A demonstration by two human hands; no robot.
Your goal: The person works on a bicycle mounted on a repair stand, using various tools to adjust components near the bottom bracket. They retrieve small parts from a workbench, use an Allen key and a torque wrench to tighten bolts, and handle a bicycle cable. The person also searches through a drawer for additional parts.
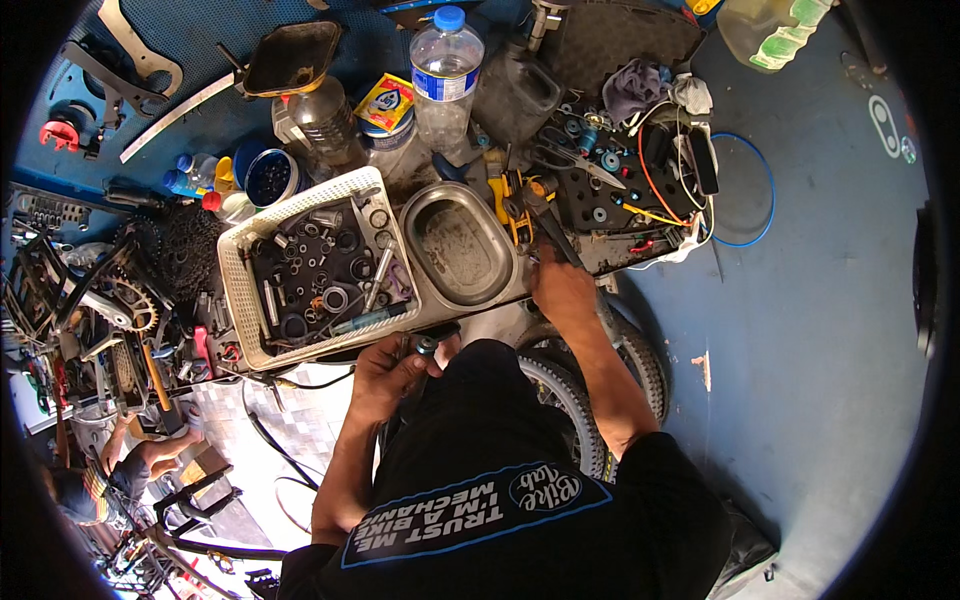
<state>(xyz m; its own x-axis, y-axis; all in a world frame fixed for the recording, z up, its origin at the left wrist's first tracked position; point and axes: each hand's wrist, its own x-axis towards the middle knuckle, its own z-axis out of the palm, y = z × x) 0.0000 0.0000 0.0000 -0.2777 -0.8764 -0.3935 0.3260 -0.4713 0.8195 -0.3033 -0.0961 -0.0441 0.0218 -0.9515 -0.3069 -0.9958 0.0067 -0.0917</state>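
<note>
Basically, top-down over a crowded bike workbench:

floor: blue, painted, fills the right side [830,330]; paler tiled patch lower left.
bench: blue top [210,45], packed with parts edge to edge.
wheels: two tyred bike wheels [560,395] leaning below the bench edge, between the person's arms.
basket: one white perforated plastic basket [245,290], full of dark rings, bolts and sockets.
tray: one oval metal tray [458,245], dirty, just right of the basket, touching it.
bottles: one clear water bottle with blue cap [445,70]; one clear jug with a black funnel on top [318,115].
sprockets: one cassette [190,245] and one chainring [135,305], left of the basket.
left hand: [392,368] below the basket's near edge, fingers curled around a small dark cylindrical part with a bluish end [427,346]; gripping it.
part: short, dark, metallic-looking; sits at the fingertips, near the tray's lower rim. Detail too small to read.
right hand: [562,285] at the bench edge right of the tray, seen from the back, on dark tools [555,235]; cannot tell if it grips anything.
</note>
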